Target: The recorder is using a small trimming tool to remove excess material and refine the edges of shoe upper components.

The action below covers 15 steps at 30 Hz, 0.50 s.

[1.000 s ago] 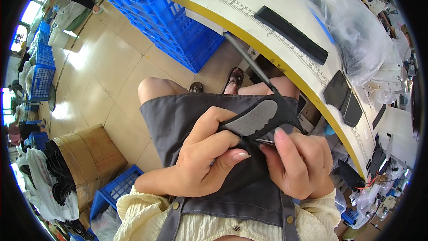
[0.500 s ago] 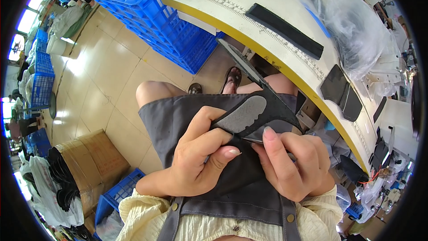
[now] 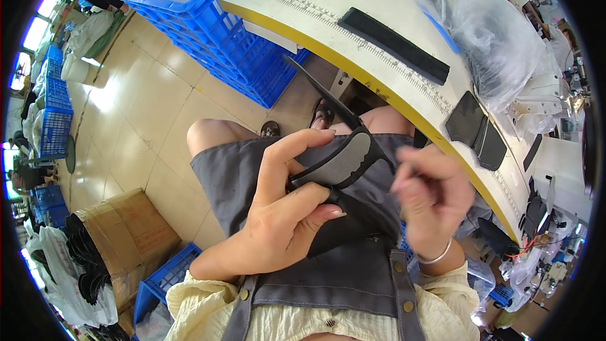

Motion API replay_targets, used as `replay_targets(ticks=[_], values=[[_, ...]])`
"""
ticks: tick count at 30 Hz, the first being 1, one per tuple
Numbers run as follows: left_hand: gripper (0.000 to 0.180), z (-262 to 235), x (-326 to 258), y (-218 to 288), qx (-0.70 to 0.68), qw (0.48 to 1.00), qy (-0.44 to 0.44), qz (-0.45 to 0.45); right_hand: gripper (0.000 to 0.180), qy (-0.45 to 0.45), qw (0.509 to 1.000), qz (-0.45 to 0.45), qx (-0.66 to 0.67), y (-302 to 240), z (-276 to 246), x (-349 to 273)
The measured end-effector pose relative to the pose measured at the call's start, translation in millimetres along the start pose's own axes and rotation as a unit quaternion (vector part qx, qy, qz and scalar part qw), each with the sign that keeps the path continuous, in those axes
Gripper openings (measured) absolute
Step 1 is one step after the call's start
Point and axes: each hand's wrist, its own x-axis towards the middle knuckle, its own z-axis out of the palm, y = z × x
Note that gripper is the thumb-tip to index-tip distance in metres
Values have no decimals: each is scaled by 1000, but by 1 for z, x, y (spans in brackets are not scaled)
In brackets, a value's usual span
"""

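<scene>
My left hand point(image 3: 287, 208) grips a grey curved insole-shaped piece point(image 3: 344, 161) with black layers under it, held over my lap above a grey apron point(image 3: 341, 278). A thin black strip point(image 3: 322, 91) runs up from the piece toward the table edge. My right hand point(image 3: 429, 199) is beside the piece on its right, blurred, fingers loosely curled; I cannot tell whether it pinches anything.
A white worktable with a yellow edge point(image 3: 379, 82) curves across the top right, carrying black strips point(image 3: 394, 44), black pads point(image 3: 476, 129) and a clear plastic bag point(image 3: 499, 31). Blue crates point(image 3: 208, 25) stand on the tiled floor at left. A cardboard box point(image 3: 123, 233) sits at lower left.
My right hand has come off the grey piece and moved right. The left hand keeps holding the piece.
</scene>
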Motion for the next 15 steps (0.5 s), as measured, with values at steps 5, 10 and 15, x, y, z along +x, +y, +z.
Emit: replay_targets(ticks=[5, 10, 15], values=[[19, -16, 21, -7, 27, 990, -132, 46, 71, -65, 958, -127, -248, -5, -17, 49], [19, -21, 25, -10, 25, 987, -153, 44, 42, -249, 943, -126, -181, -1, -13, 55], [24, -10, 36, 0, 198, 971, -133, 32, 35, -197, 928, -172, -265, -8, 2, 32]])
